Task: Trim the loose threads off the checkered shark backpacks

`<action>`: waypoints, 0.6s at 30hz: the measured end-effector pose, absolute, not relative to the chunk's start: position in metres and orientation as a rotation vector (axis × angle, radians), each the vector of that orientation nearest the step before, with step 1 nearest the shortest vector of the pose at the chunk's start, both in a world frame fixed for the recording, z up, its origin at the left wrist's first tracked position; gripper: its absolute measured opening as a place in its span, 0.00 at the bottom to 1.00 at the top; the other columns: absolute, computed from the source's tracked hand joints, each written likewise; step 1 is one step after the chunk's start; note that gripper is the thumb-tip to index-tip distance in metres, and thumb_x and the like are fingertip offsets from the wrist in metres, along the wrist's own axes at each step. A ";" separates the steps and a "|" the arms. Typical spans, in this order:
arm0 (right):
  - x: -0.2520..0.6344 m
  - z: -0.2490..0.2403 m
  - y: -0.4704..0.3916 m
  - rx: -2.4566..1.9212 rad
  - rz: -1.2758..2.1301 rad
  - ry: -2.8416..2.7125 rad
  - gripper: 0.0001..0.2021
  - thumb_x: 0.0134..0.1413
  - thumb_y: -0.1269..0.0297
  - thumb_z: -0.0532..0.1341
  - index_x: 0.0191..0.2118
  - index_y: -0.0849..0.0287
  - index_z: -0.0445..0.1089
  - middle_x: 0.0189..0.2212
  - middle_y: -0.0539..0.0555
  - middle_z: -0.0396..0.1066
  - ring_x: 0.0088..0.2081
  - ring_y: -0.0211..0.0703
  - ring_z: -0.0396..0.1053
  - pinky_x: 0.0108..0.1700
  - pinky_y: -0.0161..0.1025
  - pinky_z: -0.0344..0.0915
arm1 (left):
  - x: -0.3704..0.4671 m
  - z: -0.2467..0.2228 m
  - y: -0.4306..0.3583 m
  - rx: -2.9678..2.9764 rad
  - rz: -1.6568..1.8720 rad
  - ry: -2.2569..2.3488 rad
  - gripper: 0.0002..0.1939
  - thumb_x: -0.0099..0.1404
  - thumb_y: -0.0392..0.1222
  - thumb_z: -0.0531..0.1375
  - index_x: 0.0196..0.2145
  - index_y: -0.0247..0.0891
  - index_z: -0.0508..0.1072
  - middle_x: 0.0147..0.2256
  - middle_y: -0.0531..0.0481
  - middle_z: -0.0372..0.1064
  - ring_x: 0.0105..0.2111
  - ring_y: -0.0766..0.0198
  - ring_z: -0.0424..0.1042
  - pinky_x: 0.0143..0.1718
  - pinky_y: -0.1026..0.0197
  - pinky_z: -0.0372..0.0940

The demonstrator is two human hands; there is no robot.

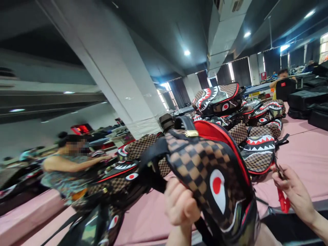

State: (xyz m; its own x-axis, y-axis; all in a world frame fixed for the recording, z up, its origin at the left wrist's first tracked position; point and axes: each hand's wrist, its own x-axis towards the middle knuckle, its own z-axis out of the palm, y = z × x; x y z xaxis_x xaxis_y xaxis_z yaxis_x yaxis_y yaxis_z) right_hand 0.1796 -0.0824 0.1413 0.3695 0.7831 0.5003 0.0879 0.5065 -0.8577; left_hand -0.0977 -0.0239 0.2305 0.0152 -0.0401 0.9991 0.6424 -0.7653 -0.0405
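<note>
A brown-and-black checkered backpack (197, 160) with a red-and-white eye patch and red lining is held up in front of me, tilted. My left hand (181, 201) is closed at its left side, beside the dark straps, gripping the bag; the exact part in its fingers is hidden. Right of the bag, apart from it, my right hand (294, 193) is closed around a pair of small scissors (283, 200) with red handles. The metal blades point up between its fingers. Just beyond the right hand lies another checkered backpack (258, 155) with shark teeth.
Several similar backpacks (217, 99) are piled on the pink table (302, 150). More bags (115, 177) lie to the left, where a person (65, 167) reaches over them. Black bags (307, 100) stand at the right, near another person (283, 83). A pillar (112, 65) rises behind.
</note>
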 end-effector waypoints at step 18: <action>0.085 0.193 -0.021 -1.026 0.768 -1.573 0.14 0.53 0.55 0.56 0.31 0.59 0.74 0.28 0.51 0.75 0.32 0.46 0.71 0.35 0.39 0.68 | -0.125 0.155 -0.025 -2.427 -1.379 -1.358 0.21 0.65 0.52 0.44 0.42 0.40 0.70 0.42 0.43 0.70 0.45 0.54 0.66 0.42 0.51 0.62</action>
State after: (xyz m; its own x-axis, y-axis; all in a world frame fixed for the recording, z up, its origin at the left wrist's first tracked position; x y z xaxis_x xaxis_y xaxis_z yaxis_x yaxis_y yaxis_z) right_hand 0.0848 -0.0209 0.1934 -0.0735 0.9049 0.4193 0.2260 0.4246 -0.8767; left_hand -0.1250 -0.0251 0.1553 0.2227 0.6673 0.7107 0.7002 -0.6167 0.3597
